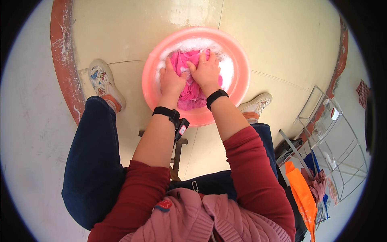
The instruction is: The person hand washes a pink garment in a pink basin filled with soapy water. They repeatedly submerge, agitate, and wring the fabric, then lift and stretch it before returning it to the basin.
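A round pink plastic basin [148, 75] stands on the floor between my feet, with white suds inside it. Bright pink wet cloth [191, 91] lies bunched in the suds. My left hand [173, 79] rests on the left side of the cloth, fingers pointing away from me, partly around its edge. On the upper right part of the cloth is my right hand [205, 70], its fingers spread and its thumb pointing left. A fold of cloth shows by the fingertips of the right hand. Whether either hand grips the cloth cannot be told.
Beneath me is part of a wooden stool [178, 151]. To the right stands a metal wire rack [347, 121] with an orange bag [302, 193] and a folded pink umbrella or cloth [316, 184] hanging near it. A wall with a red painted base [62, 60] runs along the left.
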Tool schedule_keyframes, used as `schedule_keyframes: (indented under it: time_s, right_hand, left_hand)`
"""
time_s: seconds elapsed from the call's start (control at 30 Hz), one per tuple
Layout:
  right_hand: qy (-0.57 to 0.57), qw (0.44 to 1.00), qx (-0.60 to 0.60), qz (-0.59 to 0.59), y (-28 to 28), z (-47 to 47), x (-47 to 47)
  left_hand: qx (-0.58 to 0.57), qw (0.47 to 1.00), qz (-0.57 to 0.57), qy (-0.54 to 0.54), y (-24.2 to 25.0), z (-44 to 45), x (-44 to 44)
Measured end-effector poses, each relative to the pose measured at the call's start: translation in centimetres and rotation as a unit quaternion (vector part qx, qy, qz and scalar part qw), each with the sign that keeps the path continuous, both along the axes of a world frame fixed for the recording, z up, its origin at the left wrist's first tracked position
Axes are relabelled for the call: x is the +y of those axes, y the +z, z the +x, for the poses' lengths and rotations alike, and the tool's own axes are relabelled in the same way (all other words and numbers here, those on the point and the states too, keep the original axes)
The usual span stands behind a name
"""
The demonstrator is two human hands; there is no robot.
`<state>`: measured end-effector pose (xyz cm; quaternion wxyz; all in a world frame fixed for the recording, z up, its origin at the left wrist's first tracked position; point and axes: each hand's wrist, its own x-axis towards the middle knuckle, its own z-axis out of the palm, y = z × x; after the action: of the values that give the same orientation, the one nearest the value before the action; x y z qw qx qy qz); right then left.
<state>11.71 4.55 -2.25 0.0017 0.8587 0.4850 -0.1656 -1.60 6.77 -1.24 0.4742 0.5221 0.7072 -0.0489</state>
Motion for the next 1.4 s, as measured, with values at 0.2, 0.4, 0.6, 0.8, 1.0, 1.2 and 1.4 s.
schedule_keyframes:
  time_s: [0.2,0.4,0.6,0.8,1.0,1.2,1.4]
  right_hand:
    - [-0.055,0.991,0.110,-0.044,0.3,1.4,1.3]
    - [0.140,0.914,0.347,0.154,6.2,-0.6,-3.6]
    - [0.203,0.920,0.281,0.184,8.5,-2.2,-5.2]
    - [0.158,0.927,0.276,0.199,6.6,-1.6,-3.1]
    - [-0.055,0.955,0.273,0.102,2.1,1.7,1.0]
    - [-0.196,0.965,0.089,0.147,-1.3,0.8,0.9]
    - [0.137,0.975,0.125,-0.126,-0.8,0.8,0.6]
  left_hand:
    - [-0.279,0.866,-0.163,0.382,-1.2,-2.4,1.1]
    - [-0.559,0.616,-0.261,0.490,2.4,0.3,2.5]
    - [-0.466,0.691,-0.339,0.436,5.4,2.1,2.1]
    - [-0.418,0.713,-0.339,0.450,4.0,2.3,1.1]
    - [-0.327,0.790,-0.280,0.437,3.2,2.4,1.5]
    - [-0.122,0.970,-0.055,0.204,0.3,0.7,1.8]
    - [-0.120,0.987,-0.055,0.096,-1.8,-1.0,-0.3]
